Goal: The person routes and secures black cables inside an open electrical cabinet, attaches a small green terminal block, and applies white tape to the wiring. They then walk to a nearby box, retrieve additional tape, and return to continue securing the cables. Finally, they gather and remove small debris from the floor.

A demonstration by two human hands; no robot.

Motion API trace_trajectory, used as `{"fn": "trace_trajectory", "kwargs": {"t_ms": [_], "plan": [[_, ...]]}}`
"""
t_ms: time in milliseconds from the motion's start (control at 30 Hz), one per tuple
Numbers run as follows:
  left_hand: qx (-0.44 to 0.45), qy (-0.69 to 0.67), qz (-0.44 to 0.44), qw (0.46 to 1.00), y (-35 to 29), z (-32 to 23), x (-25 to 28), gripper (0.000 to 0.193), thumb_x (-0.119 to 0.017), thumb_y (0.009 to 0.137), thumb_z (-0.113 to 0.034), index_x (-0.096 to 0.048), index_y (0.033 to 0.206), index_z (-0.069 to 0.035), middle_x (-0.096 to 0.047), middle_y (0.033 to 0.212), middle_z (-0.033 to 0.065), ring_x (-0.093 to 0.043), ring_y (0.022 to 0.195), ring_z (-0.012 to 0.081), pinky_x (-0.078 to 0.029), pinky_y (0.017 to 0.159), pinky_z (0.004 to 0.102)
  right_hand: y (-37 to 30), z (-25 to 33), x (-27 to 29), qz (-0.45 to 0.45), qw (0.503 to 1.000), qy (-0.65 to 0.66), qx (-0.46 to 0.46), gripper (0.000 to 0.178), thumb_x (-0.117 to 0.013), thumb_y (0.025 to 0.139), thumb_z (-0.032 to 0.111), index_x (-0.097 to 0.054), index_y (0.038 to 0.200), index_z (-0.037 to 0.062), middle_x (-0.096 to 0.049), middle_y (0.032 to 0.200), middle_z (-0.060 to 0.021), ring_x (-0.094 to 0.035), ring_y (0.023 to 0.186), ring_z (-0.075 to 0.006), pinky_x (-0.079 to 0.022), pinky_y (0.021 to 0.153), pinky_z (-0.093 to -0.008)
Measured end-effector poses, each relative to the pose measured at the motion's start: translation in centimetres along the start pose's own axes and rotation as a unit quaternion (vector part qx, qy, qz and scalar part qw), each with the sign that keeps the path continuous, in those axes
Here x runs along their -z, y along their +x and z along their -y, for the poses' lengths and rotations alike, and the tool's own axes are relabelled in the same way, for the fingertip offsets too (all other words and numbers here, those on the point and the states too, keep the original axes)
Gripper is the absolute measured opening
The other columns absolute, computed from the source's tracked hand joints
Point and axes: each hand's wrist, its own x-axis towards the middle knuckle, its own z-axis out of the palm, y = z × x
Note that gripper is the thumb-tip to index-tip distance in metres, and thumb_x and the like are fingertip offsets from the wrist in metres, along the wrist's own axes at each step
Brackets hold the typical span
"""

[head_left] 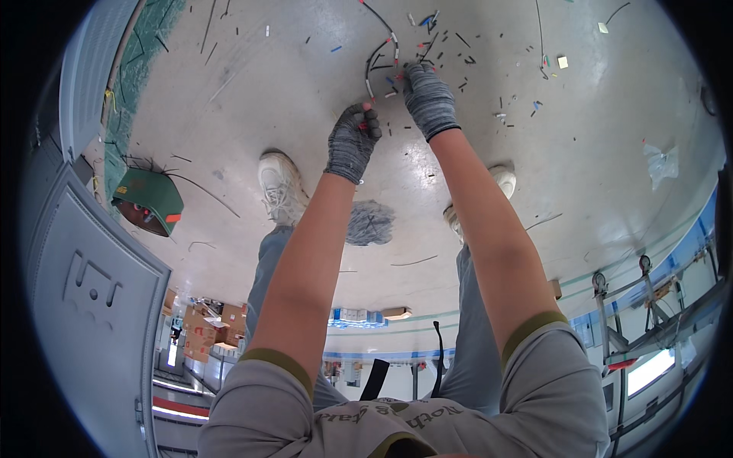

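Observation:
Both hands wear grey knitted gloves and reach over the littered floor. My left hand is closed, its fingers curled at the lower end of a black wire with red and white bands. A small red bit shows between those fingers. Another length of banded black wire curves away above it. To the right, my right hand points away from me with its fingers drawn together. Whatever they pinch is hidden by the glove. A thin dark wire and small red and blue pieces lie by its fingertips.
Short black offcuts and coloured bits scatter across the grey floor. A green bin stands at left beside a grey cabinet door. A clear plastic bag lies at right. My shoes stand either side of my arms.

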Motion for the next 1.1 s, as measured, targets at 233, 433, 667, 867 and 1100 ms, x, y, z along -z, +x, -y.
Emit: {"fn": "trace_trajectory", "kwargs": {"t_ms": [233, 433, 667, 867, 1100], "plan": [[0.041, -0.009, 0.123, 0.991, 1.3, -0.1, 2.4, 0.015, -0.051, 0.092, -0.008, -0.063, 0.1, -0.005, -0.062, 0.083, 0.0087, -0.058, 0.071, 0.0192, -0.05, 0.063, 0.0328, 0.9, 0.8, 0.0, 0.011, 1.0, -0.022, 0.014, 0.019, -0.058, 0.084, 0.019, -0.057, 0.101, 0.0098, -0.061, 0.095, -0.0173, -0.062, 0.082, -0.0385, -0.05, 0.07, -0.0484], [-0.028, 0.05, 0.02, 0.998, 1.0, 0.9, -0.6, 0.015, -0.053, 0.092, -0.015, -0.062, 0.099, -0.004, -0.062, 0.084, 0.0098, -0.06, 0.07, 0.0215, -0.051, 0.059, 0.0327, -1.4, 1.1, 1.0, -0.016, 0.991, 0.125, -0.036, 0.013, -0.057, 0.085, 0.015, -0.06, 0.093, 0.0053, -0.062, 0.094, -0.0174, -0.062, 0.089, -0.035, -0.05, 0.075, -0.0448], [0.033, -0.024, 0.006, 0.999, 1.7, 1.2, -1.5, 0.019, -0.054, 0.093, -0.024, -0.061, 0.095, -0.007, -0.057, 0.076, 0.0063, -0.053, 0.064, 0.019, -0.047, 0.058, 0.033, -4.5, 2.4, 2.0, -0.058, 0.972, 0.225, 0.039, 0.015, -0.061, 0.084, 0.017, -0.061, 0.096, 0.0066, -0.062, 0.097, -0.0155, -0.061, 0.086, -0.0357, -0.05, 0.074, -0.0438], [0.046, 0.062, 0.079, 0.994, 1.0, 0.7, -0.5, 0.019, -0.051, 0.095, -0.023, -0.059, 0.098, -0.006, -0.051, 0.07, 0.0017, -0.045, 0.059, 0.0139, -0.041, 0.054, 0.0297, 1.8, 1.3, 1.9, -0.031, 0.999, 0.012, -0.002, 0.021, -0.065, 0.08, 0.02, -0.06, 0.095, 0.0073, -0.062, 0.097, -0.0121, -0.062, 0.085, -0.0327, -0.05, 0.071, -0.0434], [-0.025, 0.156, -0.011, 0.987, -0.8, 0.5, -1.6, 0.019, -0.045, 0.095, -0.01, -0.059, 0.108, -0.008, -0.054, 0.071, -0.0001, -0.047, 0.059, 0.0114, -0.04, 0.054, 0.0266, 0.8, 0.2, 1.3, -0.059, 0.997, 0.031, 0.045, 0.019, -0.064, 0.077, 0.015, -0.059, 0.094, 0.0083, -0.061, 0.092, -0.0132, -0.062, 0.082, -0.033, -0.05, 0.069, -0.0437]]}}
